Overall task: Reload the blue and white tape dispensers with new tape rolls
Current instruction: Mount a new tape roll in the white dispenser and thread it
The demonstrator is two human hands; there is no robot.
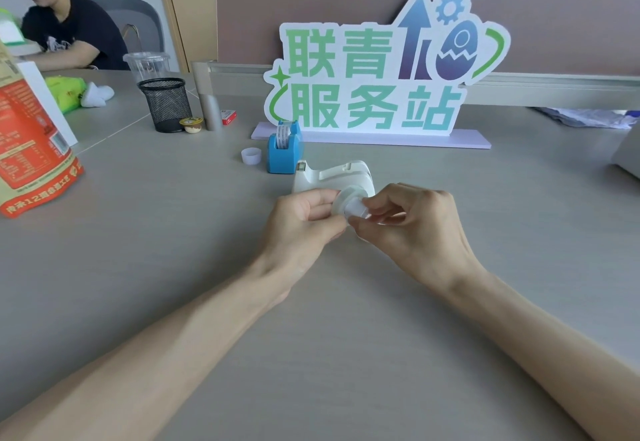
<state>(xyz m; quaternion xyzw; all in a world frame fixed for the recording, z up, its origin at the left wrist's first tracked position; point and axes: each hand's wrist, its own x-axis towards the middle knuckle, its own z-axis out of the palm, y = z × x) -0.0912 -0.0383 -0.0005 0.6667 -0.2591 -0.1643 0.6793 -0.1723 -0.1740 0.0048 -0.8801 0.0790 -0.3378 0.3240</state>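
A white tape dispenser [341, 173] stands on the grey table, its roll slot open on top. Just in front of it, my left hand [301, 222] grips a clear tape roll [346, 198] by its rim. My right hand [415, 225] pinches a small white core [356, 209] at the roll's centre hole. A blue tape dispenser [283, 151] with a roll in it stands behind and to the left. Beside it a small empty white spool [251, 156] lies on the table.
A large standing sign [374, 73] on a pale base runs across the back. At left are a black mesh pen cup [167, 104], a grey cylinder [211, 111], a small red box [228, 117] and an orange bag [31, 142]. A person with a headset sits far left.
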